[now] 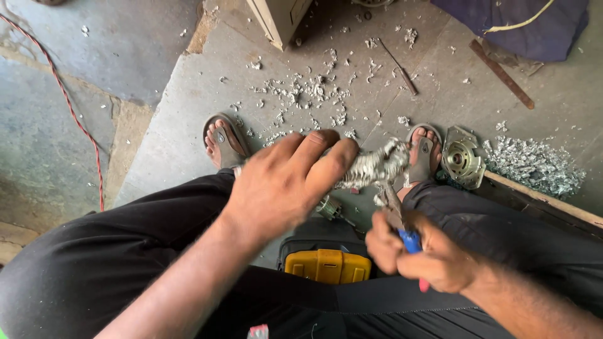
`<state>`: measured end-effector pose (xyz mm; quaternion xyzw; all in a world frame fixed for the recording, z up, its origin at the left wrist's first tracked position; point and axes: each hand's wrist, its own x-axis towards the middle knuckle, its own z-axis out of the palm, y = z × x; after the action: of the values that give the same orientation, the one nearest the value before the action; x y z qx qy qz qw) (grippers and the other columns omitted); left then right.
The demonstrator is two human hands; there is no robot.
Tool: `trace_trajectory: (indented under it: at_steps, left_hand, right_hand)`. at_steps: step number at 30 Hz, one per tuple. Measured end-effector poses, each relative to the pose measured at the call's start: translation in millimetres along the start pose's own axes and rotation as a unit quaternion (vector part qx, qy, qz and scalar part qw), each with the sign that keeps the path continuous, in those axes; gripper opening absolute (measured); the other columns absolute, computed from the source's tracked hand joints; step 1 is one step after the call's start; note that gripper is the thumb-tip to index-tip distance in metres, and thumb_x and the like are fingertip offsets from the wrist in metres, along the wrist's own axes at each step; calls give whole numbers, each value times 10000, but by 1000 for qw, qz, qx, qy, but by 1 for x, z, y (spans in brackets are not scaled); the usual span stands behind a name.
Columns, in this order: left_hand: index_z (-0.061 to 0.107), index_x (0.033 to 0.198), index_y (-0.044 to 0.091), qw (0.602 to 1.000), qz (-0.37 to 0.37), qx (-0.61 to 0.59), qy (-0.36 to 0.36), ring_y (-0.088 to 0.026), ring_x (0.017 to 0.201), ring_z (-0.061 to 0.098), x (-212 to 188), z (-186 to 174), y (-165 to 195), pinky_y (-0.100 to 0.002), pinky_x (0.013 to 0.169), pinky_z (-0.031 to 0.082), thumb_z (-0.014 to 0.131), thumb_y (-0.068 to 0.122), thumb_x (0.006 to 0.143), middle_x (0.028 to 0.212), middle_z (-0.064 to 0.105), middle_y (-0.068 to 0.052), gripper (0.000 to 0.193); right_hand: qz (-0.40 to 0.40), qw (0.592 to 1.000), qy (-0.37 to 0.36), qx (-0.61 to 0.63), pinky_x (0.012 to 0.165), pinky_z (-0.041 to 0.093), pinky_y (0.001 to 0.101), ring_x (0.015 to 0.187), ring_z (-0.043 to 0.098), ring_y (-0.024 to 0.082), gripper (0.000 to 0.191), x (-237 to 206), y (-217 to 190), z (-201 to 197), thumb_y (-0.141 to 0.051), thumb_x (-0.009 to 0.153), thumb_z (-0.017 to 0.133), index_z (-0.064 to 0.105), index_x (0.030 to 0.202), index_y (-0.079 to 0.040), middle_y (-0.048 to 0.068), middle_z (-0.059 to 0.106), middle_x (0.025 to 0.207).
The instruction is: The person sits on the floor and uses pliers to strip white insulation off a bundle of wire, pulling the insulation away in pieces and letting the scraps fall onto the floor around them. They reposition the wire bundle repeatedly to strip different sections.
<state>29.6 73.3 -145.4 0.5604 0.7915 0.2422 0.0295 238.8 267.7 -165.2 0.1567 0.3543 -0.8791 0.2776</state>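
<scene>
My left hand [286, 179] grips one end of a silvery bundle of wire windings [375, 166], held above my knees. My right hand [419, 253] is closed around the blue and red handles of pliers [396, 210], whose jaws touch the lower edge of the bundle. A small metal part [328, 207] shows just under the left hand. Both my feet in sandals rest on the stone floor below.
Silver wire scraps [534, 164] are piled at right beside a round metal motor end plate [463, 157]. More shavings [311, 94] litter the stone slab. A yellow and black tool [328, 265] sits between my legs. A red cable [80, 122] runs along the left floor.
</scene>
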Motion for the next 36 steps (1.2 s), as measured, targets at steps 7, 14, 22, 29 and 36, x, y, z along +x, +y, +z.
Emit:
trace_trajectory:
  at_steps: [7,14,22,29,36]
  left_hand:
    - [383,1288,275,952,183,208,127,-171,825,676,12,5,-34,-264,608,560,694,354,1128,1068,678,-58,358]
    - [468,1350,171,998,5,-45,-33,-354,1022,728,11,-8,-32,-446,847,605,681,79,867,1136,723,-152,536]
    - [424,1457,80,862,-455,-198,-102,-259,989,781,13,-12,-40,-402,854,619,793,257,889,1092,762,-171,701]
    - [168,1583,-101,749,-360,-544,-112,-249,1224,655,-16,47,17,-362,1079,515,818,194,850,1359,642,-213,1023]
    - [152,1569,-117,685,-372,-618,-102,-194,1210,640,-8,40,39,-340,1028,536,802,267,870,1359,635,-174,1029]
  right_hand:
    - [74,979,-70,177,628,282,320,671,348,132,287,-16,-13,19,101,716,470,388,898,-104,-9,366,761]
    - [-78,748,248,-610,581,479,414,634,605,286,219,-18,-31,-3,-14,682,621,598,899,-36,112,591,740]
    - [-16,637,410,-652,681,521,483,758,684,380,295,-37,-53,-24,-80,794,692,617,1076,-37,177,684,845]
    - [22,761,323,-562,817,567,404,997,710,276,358,-15,-26,-8,-74,820,643,586,1173,-60,135,667,1124]
    - [-13,803,269,-532,969,483,424,1181,623,264,502,-18,-11,-3,-29,784,645,536,1274,-59,129,650,1223]
